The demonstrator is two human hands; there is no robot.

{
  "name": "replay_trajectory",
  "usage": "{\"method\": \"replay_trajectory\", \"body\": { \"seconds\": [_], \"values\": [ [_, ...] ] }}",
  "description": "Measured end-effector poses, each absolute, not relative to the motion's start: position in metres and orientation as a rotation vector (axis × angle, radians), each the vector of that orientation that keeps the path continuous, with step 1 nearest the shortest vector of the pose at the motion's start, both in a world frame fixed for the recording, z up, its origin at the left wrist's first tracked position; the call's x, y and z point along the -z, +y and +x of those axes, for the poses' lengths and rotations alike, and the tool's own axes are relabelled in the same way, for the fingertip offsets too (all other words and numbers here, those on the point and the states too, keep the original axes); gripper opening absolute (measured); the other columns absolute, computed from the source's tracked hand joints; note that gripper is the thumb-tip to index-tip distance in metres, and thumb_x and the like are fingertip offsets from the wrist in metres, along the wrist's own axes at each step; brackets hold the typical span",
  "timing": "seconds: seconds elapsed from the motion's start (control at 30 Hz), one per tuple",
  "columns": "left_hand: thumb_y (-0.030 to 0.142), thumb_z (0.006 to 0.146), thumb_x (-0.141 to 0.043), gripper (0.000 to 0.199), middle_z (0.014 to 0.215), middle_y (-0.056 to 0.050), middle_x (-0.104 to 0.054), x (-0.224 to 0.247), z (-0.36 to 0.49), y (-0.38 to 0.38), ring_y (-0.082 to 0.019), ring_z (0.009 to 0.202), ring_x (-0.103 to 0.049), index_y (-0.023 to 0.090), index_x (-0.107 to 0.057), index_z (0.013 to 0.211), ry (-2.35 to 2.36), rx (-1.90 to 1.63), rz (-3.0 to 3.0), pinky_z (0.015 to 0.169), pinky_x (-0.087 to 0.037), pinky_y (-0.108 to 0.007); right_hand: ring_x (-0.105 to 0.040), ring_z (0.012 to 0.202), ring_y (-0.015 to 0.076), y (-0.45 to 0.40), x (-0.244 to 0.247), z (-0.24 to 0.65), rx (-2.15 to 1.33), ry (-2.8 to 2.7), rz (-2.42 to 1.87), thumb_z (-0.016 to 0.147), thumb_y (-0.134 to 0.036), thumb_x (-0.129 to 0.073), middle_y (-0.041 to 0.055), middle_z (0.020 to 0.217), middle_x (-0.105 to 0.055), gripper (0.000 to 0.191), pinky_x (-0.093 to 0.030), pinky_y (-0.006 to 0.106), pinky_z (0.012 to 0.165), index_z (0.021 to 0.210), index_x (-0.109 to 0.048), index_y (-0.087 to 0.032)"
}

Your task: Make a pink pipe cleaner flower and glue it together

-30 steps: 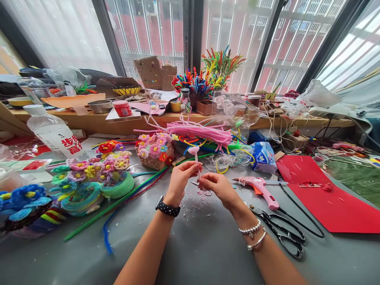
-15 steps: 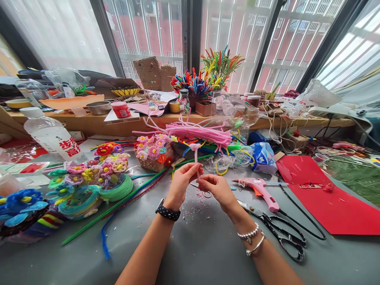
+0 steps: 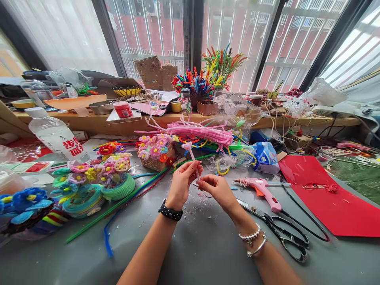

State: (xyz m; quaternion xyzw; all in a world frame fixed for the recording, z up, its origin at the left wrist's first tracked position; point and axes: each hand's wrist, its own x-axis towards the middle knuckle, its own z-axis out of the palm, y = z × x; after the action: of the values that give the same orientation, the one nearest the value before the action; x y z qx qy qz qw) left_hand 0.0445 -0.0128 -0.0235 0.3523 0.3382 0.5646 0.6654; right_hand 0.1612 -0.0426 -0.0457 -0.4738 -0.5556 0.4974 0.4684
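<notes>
Grey tabletop (image 3: 190,249) under a pink fuzzy flower (image 3: 191,156) held in two hands.
Left hand (image 3: 183,183) pinches its stem midway, fingers curled; right hand (image 3: 216,190) has thumb and fingertips closed on the lower end, the bloom tilting left above. Black scissors (image 3: 280,227) and a pink glue gun (image 3: 263,190) lie right; beyond are pink stems (image 3: 202,133), then windows (image 3: 231,35).

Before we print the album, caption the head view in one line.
Left hand and right hand hold a pink flower-topped stem above the grey table.
</notes>
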Motion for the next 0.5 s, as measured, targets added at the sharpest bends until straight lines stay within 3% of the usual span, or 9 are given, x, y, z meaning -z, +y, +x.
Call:
{"method": "replay_trajectory", "body": {
  "seconds": [0.2, 0.5],
  "values": [
    [0.025, 0.06, -0.068, 0.017, 0.067, -0.001, -0.064, 0.0261, 0.044, -0.013, -0.008, 0.063, -0.058, 0.013, -0.066, 0.072, 0.771, -1.324, 0.771, 0.066, -0.045, -0.021, -0.057, 0.059, 0.0143, -0.0432, 0.0457, 0.1602, -1.137, -1.45, -1.246, 0.07, -0.041, -0.056, 0.0049, 0.064, -0.064, 0.028, -0.042, 0.025, 0.056, 0.073, -0.061, -0.014],
    [0.018, 0.061, -0.066, 0.012, 0.065, -0.001, -0.062, 0.023, 0.0441, -0.0115, -0.006, 0.059, -0.057, 0.012, -0.064, 0.071, 0.773, -1.383, 0.53, 0.061, -0.045, -0.018, -0.053, 0.055, 0.0118, -0.0485, 0.0384, 0.1566, -0.91, -1.596, -1.153, 0.075, -0.035, -0.052, 0.0022, 0.063, -0.061, 0.021, -0.04, 0.023, 0.055, 0.067, -0.059, -0.017]
  ]
}}
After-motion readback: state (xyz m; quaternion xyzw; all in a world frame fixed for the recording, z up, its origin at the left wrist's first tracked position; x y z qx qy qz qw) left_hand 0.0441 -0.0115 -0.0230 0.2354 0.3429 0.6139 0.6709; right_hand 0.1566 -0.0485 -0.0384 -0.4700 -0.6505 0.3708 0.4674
